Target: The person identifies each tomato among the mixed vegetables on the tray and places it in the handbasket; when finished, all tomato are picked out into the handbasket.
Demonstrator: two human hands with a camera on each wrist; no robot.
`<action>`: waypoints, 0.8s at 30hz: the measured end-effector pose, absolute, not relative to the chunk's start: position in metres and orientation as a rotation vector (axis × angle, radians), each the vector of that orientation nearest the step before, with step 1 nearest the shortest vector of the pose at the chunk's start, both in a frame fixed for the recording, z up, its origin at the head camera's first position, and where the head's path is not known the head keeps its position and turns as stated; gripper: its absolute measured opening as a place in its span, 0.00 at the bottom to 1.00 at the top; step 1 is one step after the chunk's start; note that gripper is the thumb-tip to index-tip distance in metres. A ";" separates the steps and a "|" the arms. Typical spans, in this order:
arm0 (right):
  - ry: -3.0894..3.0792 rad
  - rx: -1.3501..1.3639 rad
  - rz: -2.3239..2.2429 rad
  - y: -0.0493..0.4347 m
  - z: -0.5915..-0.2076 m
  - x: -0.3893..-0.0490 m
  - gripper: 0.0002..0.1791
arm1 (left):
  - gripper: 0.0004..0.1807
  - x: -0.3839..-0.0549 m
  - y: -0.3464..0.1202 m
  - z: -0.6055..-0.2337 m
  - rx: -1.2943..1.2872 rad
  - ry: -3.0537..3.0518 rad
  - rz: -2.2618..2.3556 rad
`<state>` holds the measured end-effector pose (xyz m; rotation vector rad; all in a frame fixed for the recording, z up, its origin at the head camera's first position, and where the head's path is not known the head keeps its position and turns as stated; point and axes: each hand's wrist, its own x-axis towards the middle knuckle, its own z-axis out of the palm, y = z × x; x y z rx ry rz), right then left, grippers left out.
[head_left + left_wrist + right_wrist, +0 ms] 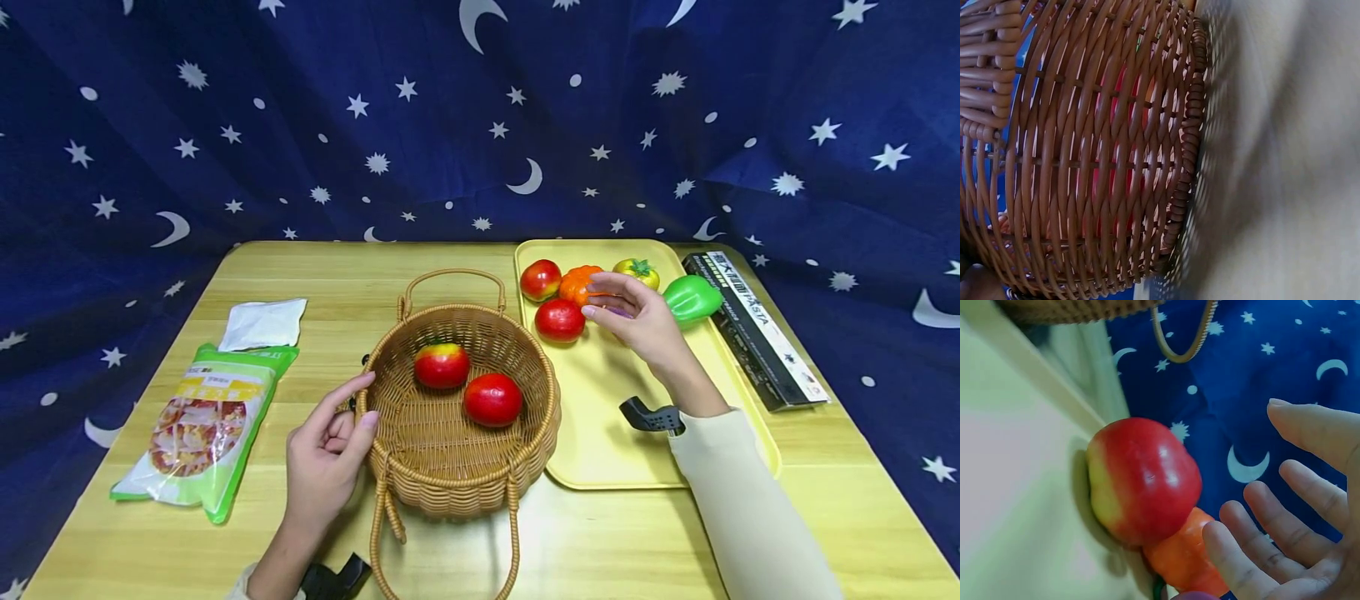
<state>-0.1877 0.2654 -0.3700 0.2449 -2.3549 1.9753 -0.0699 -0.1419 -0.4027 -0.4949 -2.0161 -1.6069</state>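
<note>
My left hand [326, 450] holds the left rim of a round wicker basket [450, 496], index finger and thumb at the edge. Two red fruits, one with a yellow patch [442, 367] and one plain red [492, 400], lie inside the basket. Over the yellow tray [600, 450], my right hand [637, 317] has its fingers spread and holds nothing; in the right wrist view it is beside a red-and-yellow fruit [1147, 481]. Near its fingertips in the head view are a red fruit [559, 321] and an orange pumpkin [579, 283]. A purple thing is mostly hidden beneath the hand.
Also on the tray are a red-and-yellow fruit [541, 280], a yellow fruit with green leaves [639, 271] and a glossy green one [692, 300]. A black pasta box [757, 333] overlaps the tray's right edge. A food bag [202, 425] and white packet [262, 323] lie left.
</note>
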 end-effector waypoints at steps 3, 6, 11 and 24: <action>-2.414 0.247 1.910 0.264 -0.374 -0.189 0.26 | 0.26 -0.071 -0.142 -0.403 -0.510 -2.010 -1.610; -2.448 0.230 1.866 0.263 -0.376 -0.189 0.28 | 0.27 -0.071 -0.142 -0.403 -0.516 -2.009 -1.609; -2.514 0.247 1.782 0.262 -0.382 -0.191 0.29 | 0.27 -0.070 -0.143 -0.403 -0.501 -2.016 -1.606; -2.569 0.264 1.669 0.255 -0.391 -0.193 0.26 | 0.26 -0.070 -0.143 -0.403 -0.516 -2.008 -1.604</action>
